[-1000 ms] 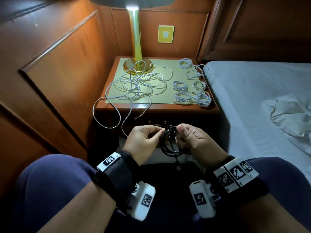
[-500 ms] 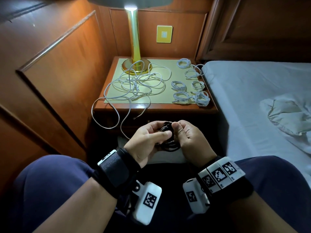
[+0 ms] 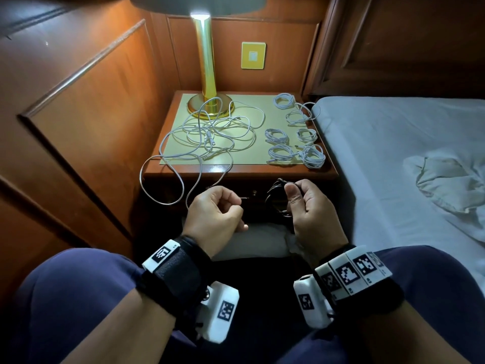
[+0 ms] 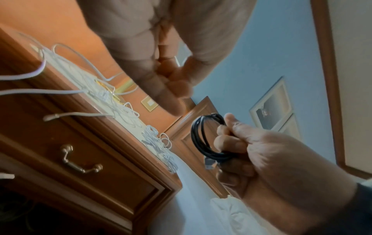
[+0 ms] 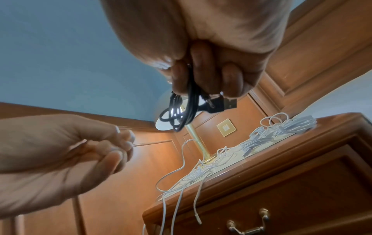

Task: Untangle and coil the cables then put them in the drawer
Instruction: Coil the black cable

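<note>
My right hand (image 3: 301, 203) grips a small coil of black cable (image 3: 274, 197) in front of the nightstand; its USB plug (image 5: 225, 105) sticks out past the fingers. My left hand (image 3: 223, 206) is curled a little to the left of the coil, apart from it, and pinches a thin pale tie (image 5: 141, 144) at its fingertips. A tangle of white cables (image 3: 210, 135) lies on the nightstand top, with loops hanging over the front edge. Several coiled white cables (image 3: 280, 152) lie at the right of the top. The drawer front with its brass handle (image 4: 80, 160) is closed.
A brass lamp (image 3: 207, 74) stands at the back of the nightstand (image 3: 236, 170). A wood-panelled wall (image 3: 78, 114) is close on the left. The bed (image 3: 393, 153) with a crumpled cloth (image 3: 451, 185) is on the right. My knees fill the foreground.
The hands, together on the black coil before, have drawn apart. The left hand let go of the coil and moved left; the right hand keeps the coil.
</note>
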Demonstrator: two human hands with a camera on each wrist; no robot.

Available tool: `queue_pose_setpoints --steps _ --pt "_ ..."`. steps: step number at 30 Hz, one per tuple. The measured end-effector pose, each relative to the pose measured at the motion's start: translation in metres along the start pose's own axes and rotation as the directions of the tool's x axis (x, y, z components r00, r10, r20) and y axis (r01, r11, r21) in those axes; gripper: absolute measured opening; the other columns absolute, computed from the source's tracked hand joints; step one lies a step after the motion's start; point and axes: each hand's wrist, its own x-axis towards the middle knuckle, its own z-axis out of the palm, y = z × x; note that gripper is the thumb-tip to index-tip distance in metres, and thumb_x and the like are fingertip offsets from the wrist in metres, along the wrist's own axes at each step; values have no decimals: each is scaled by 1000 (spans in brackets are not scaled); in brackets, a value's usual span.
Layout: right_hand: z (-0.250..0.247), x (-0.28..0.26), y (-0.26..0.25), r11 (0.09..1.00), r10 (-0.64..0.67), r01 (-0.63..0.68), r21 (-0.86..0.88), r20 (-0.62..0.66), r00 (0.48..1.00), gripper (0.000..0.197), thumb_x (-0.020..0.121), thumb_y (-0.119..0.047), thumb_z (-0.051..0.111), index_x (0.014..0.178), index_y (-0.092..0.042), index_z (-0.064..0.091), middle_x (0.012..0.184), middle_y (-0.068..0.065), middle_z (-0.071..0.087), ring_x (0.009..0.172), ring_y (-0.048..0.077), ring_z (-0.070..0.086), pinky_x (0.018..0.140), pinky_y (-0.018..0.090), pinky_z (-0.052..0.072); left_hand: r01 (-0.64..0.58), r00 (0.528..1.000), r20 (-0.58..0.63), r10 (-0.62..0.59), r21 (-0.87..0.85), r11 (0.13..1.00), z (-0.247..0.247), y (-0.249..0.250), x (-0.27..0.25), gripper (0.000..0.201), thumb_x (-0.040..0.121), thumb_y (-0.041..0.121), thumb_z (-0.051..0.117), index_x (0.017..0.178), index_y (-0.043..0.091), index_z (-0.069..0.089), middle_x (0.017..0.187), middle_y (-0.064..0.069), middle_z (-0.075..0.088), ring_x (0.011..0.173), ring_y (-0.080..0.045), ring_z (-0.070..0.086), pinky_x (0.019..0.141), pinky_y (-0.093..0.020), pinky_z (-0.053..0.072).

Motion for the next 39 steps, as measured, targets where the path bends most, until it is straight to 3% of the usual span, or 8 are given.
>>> queue_pose_setpoints --steps 4,9,14,20,28,31,35,39 --pt "4 -6 -8 998 -29 26 54 70 997 32 99 -46 42 80 -22 53 65 -1 57 56 4 49 56 21 40 5 991 130 10 -116 993 10 7 -10 17 85 5 75 79 7 60 72 -12 62 66 -24 73 67 -42 61" --pt "5 -7 -12 995 -51 42 89 95 994 35 98 -45 40 83 -17 54 66 -5 57 57 5 49 59 25 41 -59 998 35 61 -54 997 19 1 -15 19 79 16 83 79 13 65 70 -10 69 66 -30 74 64 -47 62" --pt "5 -7 -13 996 -81 75 57 103 991 28 99 -46 45 86 -23 55 65 -1 59 58 11 56 60 33 46 -88 991 106 87 6 996 14 1 -12 20 86 21 74 72 13 62 61 -2 57 55 -22 59 55 -41 61" --pt "-3 1 -9 990 -139 141 -24 70 988 27 99 -47 46 91 -24 57 61 -11 56 57 6 55 55 19 42 4 927 371 58 -164 987 10 11 -7 29 89 25 43 61 19 44 55 6 36 48 -10 35 49 -31 35" --pt "-11 3 -11 951 62 -98 295 130 990 35 92 -57 52 89 -22 56 66 -14 58 59 -1 50 60 16 41 -361 925 279 259 429 828 6 -14 1 23 91 30 48 87 28 71 90 11 50 95 -12 51 86 -31 39" --pt "-6 2 -13 866 91 -206 455 262 961 27 91 -47 49 90 -20 50 60 -10 51 49 1 41 48 16 36 -400 916 146 373 389 830 7 -16 1 15 91 16 62 95 18 77 89 2 58 83 -17 58 80 -17 44" --pt "-1 0 -18 753 106 -293 589 331 938 23 93 -39 45 83 -19 46 60 -5 41 48 5 32 42 17 29 -183 982 83 171 161 970 10 -15 -2 33 89 3 69 80 35 74 79 2 74 77 -16 72 82 -37 59" --pt "4 -2 -18 734 134 -308 605 316 939 27 93 -40 46 72 -28 57 64 2 48 52 18 36 44 22 29 7 997 71 3 -144 990 18 -5 -8 37 93 -10 53 85 18 76 86 -7 76 83 -21 72 83 -41 58"
